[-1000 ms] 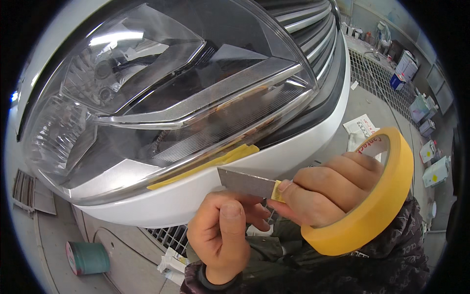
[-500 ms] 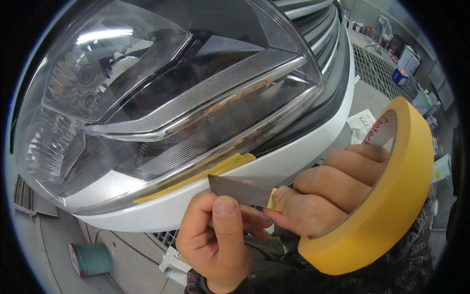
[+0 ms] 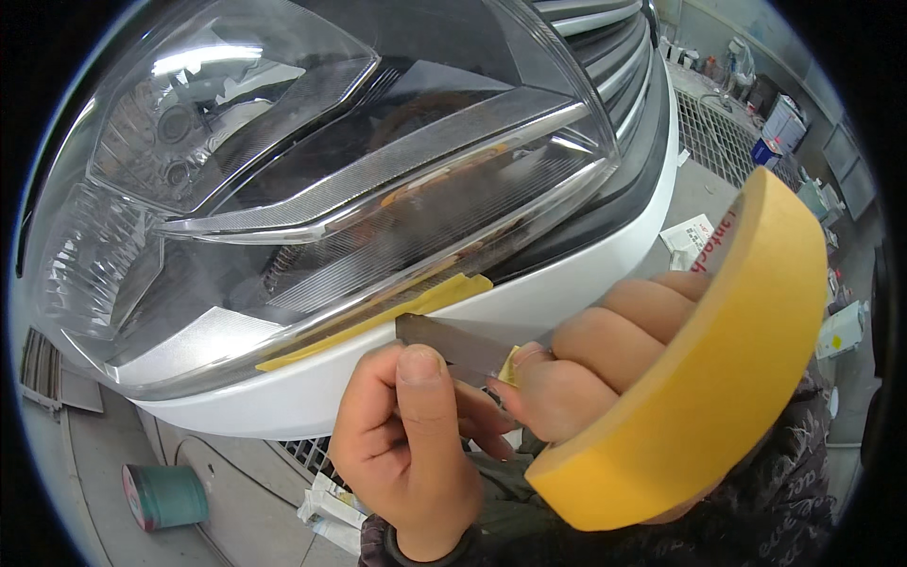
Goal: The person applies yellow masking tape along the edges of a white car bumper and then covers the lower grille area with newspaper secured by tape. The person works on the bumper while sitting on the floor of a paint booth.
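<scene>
My right hand [image 3: 600, 354] pinches a thin dark metal blade [image 3: 463, 348] by its end, which is wrapped in a bit of yellow tape. A large roll of yellow masking tape [image 3: 737, 378] hangs around that hand's fingers. My left hand [image 3: 406, 444] is closed near the blade's free tip, thumb raised against the index finger; whatever is between them, if anything, is hidden. Just beyond, a yellow tape strip [image 3: 439, 294] runs along the seam below a car headlight [image 3: 378, 189] and above the white bumper [image 3: 274, 406].
On the floor at the lower left lies a green spool-like container [image 3: 175, 496]. Crumpled paper [image 3: 331, 515] is below the bumper. A floor grating [image 3: 718, 132] and several cans and bottles are at the far right. The black grille [image 3: 614, 85] adjoins the headlight.
Both hands have shifted slightly left, the right one carrying the blade. The tape roll has turned, showing more of its outer face. The strip below the headlight stays in place.
</scene>
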Available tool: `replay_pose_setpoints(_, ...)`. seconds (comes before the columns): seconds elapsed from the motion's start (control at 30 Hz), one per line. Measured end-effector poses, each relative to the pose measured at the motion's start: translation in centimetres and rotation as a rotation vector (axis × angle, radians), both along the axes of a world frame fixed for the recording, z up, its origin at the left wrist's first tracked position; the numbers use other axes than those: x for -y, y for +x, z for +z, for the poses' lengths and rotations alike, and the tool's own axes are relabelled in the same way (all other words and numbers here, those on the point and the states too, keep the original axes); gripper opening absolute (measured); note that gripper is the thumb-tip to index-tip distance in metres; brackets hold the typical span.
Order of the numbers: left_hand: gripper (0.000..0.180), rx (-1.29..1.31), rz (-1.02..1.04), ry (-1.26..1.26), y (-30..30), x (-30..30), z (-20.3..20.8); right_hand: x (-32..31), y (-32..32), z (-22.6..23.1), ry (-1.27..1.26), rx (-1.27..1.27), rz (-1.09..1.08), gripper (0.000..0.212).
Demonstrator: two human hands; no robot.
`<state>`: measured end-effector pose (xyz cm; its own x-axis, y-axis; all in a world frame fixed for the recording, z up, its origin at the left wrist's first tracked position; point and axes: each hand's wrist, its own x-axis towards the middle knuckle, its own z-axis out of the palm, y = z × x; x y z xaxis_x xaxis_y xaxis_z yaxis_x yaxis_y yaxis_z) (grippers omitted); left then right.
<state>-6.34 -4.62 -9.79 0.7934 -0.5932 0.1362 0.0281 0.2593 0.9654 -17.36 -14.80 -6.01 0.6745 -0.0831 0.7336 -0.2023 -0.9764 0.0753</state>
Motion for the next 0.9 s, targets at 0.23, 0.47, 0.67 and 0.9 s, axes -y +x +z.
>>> replay_pose_setpoints(0.23,0.026,0.048,0.037,-0.044,-0.3,0.3,-0.9,1.7,0.6,-0.5,-0.052,0.052,0.162,0.017)
replay_pose_setpoints(0.47,0.023,0.096,-0.002,-0.079,-0.2,0.2,-1.4,1.2,-0.6,-0.3,-0.063,-0.056,0.154,0.015)
replay_pose_setpoints(0.67,0.022,0.085,-0.045,-0.091,0.1,-0.2,-1.2,1.1,-0.6,-0.1,-0.063,0.002,0.145,0.022)
replay_pose_setpoints(0.9,0.023,0.052,-0.052,-0.122,0.1,0.2,-1.2,0.1,0.0,1.2,-0.026,-0.125,0.016,0.026)
